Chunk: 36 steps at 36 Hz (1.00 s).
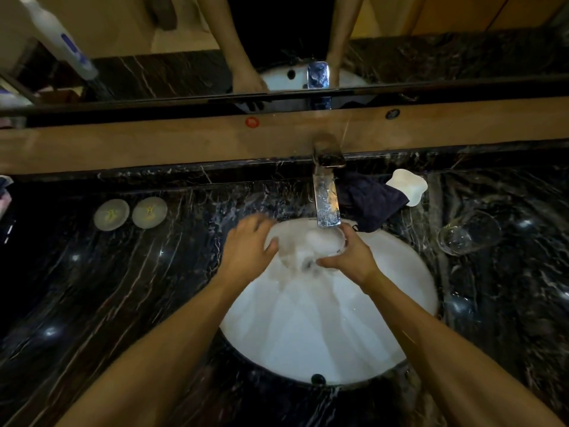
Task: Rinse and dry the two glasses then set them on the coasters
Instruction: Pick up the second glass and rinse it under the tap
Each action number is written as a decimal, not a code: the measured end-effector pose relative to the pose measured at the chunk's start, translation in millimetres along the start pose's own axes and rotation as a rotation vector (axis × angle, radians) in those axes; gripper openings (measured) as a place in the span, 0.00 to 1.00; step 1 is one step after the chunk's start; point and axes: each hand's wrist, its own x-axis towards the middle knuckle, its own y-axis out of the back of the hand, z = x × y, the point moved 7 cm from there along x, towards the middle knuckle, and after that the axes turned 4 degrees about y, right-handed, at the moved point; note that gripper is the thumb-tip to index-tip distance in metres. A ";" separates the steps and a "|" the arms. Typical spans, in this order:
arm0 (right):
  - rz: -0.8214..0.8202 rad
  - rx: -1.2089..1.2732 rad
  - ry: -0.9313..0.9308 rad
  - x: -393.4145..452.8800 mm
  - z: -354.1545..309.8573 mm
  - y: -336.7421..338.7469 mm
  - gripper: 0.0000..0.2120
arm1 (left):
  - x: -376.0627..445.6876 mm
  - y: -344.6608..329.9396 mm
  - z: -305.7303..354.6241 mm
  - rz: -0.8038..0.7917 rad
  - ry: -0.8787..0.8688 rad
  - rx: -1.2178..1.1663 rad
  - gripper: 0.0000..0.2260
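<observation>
A clear glass [314,246] is held on its side over the white sink [385,303], right under the chrome faucet [327,200]. My left hand [249,246] grips its base end and my right hand [349,255] grips its rim end. The picture is blurred there, so running water is hard to make out. A second clear glass [468,232] lies on the black marble counter [123,288] to the right of the sink. Two round pale coasters [111,214] [150,212] lie side by side on the counter at the left. A dark cloth [372,201] lies behind the sink, right of the faucet.
A white soap dish [408,186] sits behind the cloth. A wooden ledge [184,143] and a mirror run along the back, and a white bottle [58,35] stands at the upper left. The counter is wet around the sink.
</observation>
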 end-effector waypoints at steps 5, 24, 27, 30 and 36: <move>0.044 0.091 -0.009 -2.5 4.5 1.5 0.41 | -89.0 -44.1 -72.4 -0.072 0.123 0.199 0.27; 0.057 -0.021 0.006 -4.6 9.4 -8.2 0.41 | -119.2 -57.8 -92.2 -0.091 0.117 0.199 0.29; 0.132 0.051 0.036 -1.9 6.1 -4.0 0.37 | -119.1 -58.3 -92.2 -0.083 0.117 0.193 0.29; 0.172 0.022 0.038 0.9 9.5 0.5 0.39 | -118.6 -58.6 -92.3 -0.078 0.119 0.185 0.29; 0.118 0.016 0.053 3.7 9.6 -13.4 0.40 | -118.8 -57.0 -91.4 -0.051 0.110 0.160 0.29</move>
